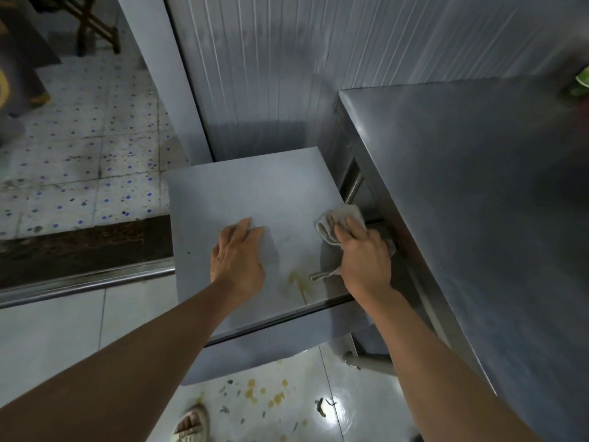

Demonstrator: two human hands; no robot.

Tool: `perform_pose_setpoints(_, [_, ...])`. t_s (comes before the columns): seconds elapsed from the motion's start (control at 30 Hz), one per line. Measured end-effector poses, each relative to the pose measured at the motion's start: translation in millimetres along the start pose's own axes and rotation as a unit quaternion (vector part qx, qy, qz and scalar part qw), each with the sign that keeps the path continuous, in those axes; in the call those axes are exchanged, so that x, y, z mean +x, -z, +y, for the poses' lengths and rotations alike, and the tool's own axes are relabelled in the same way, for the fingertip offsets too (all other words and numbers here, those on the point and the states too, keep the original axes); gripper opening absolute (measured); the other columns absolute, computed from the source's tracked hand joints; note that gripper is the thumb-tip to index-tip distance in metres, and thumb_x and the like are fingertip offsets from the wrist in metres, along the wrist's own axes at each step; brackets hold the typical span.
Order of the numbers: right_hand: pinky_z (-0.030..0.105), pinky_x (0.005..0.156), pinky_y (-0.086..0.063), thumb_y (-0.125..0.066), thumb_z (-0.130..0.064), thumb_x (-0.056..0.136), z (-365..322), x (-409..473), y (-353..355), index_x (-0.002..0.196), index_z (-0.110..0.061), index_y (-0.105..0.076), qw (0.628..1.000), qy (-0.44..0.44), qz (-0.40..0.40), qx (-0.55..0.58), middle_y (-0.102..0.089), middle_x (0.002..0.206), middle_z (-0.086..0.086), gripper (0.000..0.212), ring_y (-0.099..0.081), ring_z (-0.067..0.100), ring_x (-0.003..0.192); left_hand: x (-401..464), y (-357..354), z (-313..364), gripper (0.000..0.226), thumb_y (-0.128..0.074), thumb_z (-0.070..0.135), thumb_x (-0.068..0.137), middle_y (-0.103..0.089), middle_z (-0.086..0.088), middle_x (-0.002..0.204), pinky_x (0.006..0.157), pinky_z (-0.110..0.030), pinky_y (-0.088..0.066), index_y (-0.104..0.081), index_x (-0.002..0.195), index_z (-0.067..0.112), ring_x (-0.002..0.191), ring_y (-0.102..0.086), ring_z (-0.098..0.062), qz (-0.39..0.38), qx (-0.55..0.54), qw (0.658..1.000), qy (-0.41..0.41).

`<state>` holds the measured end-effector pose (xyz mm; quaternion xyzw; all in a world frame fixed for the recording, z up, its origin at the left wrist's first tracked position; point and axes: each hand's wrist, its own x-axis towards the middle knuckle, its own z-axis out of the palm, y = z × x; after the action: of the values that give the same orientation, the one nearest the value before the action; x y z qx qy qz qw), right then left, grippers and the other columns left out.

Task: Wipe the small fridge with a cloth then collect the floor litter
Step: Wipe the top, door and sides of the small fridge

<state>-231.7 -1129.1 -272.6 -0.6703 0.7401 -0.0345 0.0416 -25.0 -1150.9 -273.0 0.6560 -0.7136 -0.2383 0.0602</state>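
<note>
Hands first: both work on top of the small fridge [242,186], the landmark here. To the fridge's right, touching or nearly so, stands the steel counter [462,186]; below its front edge lies the glossy floor [350,378]. The left hand [239,253] rests flat with straight fingers near the middle of the fridge top. The right hand [363,253] grips the bunched cloth [338,221] at the fridge's right edge. A yellow stain [298,282] sits near the fridge's front edge, just left of the right hand. Wiping appears to be in progress; next, the cloth likely needs dragging over that stain. Floor litter [264,395] waits below, uncollected.
</note>
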Motion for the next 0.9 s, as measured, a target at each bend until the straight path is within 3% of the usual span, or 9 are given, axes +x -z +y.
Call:
perform_pose_setpoints(0.1, [0.047,0.101,-0.035,-0.056,-0.009,0.087,-7.4,3.7,-3.7,0.144,-0.022,-0.032,1.0,-0.007,-0.018,0.006,-0.019,0.155,0.001,0.064,-0.04,0.034,0.119,-10.0,1.4,-6.5,0.068,-0.052,0.002,0.078,-0.017,0.003,0.154,0.11,-0.04,-0.024,-0.034,0.14,0.022,0.139,-0.012,-0.023,0.004,0.002,1.0,0.001])
perform_pose_setpoints(0.23, [0.049,0.11,-0.026,-0.047,-0.007,0.092,-24.5,-6.0,-6.6,0.146,-0.022,-0.03,0.999,-0.013,-0.003,0.03,-0.015,0.158,-0.001,0.059,-0.03,0.035,0.129,-26.2,4.6,-21.1,0.066,-0.051,-0.001,0.077,-0.024,0.001,0.153,0.11,-0.043,-0.027,-0.038,0.139,0.018,0.139,-0.017,-0.024,0.021,-0.01,0.999,0.025])
perform_pose_setpoints(0.4, [0.043,0.111,-0.024,-0.037,-0.008,0.094,-78.4,-39.3,-14.1,0.146,-0.023,-0.032,0.99,0.104,-0.013,0.092,-0.019,0.157,-0.003,0.054,-0.028,0.031,0.13,-46.1,11.9,-40.0,0.069,-0.053,-0.003,0.076,-0.028,0.0,0.152,0.113,-0.045,-0.025,-0.038,0.141,0.016,0.139,-0.021,-0.026,0.016,-0.024,0.998,0.053])
perform_pose_setpoints(0.53, [0.043,0.107,-0.031,-0.054,-0.013,0.088,-59.2,-40.7,-7.8,0.147,-0.027,-0.027,0.979,0.197,-0.043,0.038,-0.018,0.157,-0.005,0.065,-0.029,0.031,0.131,-71.4,9.9,-44.8,0.069,-0.053,-0.004,0.076,-0.027,0.001,0.152,0.113,-0.045,-0.027,-0.038,0.14,0.016,0.138,-0.021,-0.026,0.026,-0.034,0.996,0.08])
perform_pose_setpoints(0.67, [0.045,0.105,-0.035,-0.065,-0.024,0.082,-25.7,-27.8,2.0,0.146,-0.022,-0.026,0.996,0.072,-0.049,-0.007,-0.014,0.156,0.003,0.074,-0.03,0.034,0.13,-88.5,10.2,-50.6,0.07,-0.053,-0.005,0.076,-0.024,0.003,0.153,0.112,-0.044,-0.027,-0.037,0.14,0.017,0.139,-0.018,-0.026,0.034,-0.043,0.992,0.115])
perform_pose_setpoints(0.77, [0.052,0.111,-0.026,-0.056,-0.016,0.089,-53.3,-31.8,-3.9,0.148,-0.02,-0.022,0.998,0.01,-0.064,0.026,-0.005,0.158,0.003,0.069,-0.02,0.039,0.135,-92.5,11.9,-61.4,0.068,-0.052,-0.008,0.077,-0.026,0.001,0.152,0.114,-0.034,-0.025,-0.039,0.139,0.014,0.139,-0.023,-0.023,0.042,-0.097,0.986,0.128])
perform_pose_setpoints(0.83, [0.049,0.11,-0.028,-0.048,-0.01,0.091,-81.1,-40.8,-10.8,0.147,-0.019,-0.026,0.997,0.03,-0.044,0.059,-0.008,0.158,0.001,0.061,-0.021,0.039,0.133,-93.5,13.0,-66.6,0.066,-0.051,-0.011,0.076,-0.032,-0.003,0.149,0.111,-0.027,-0.026,-0.042,0.137,0.011,0.136,-0.031,-0.022,0.06,-0.154,0.978,0.125])
perform_pose_setpoints(0.9, [0.044,0.106,-0.031,-0.043,-0.004,0.09,-112.5,-53.9,-18.3,0.146,-0.019,-0.03,0.991,0.092,-0.031,0.088,-0.012,0.158,-0.002,0.06,-0.024,0.037,0.129,-95.9,15.4,-71.1,0.064,-0.05,-0.013,0.076,-0.04,-0.006,0.145,0.11,-0.03,-0.033,-0.044,0.135,0.01,0.132,-0.038,-0.022,0.082,-0.206,0.966,0.132])
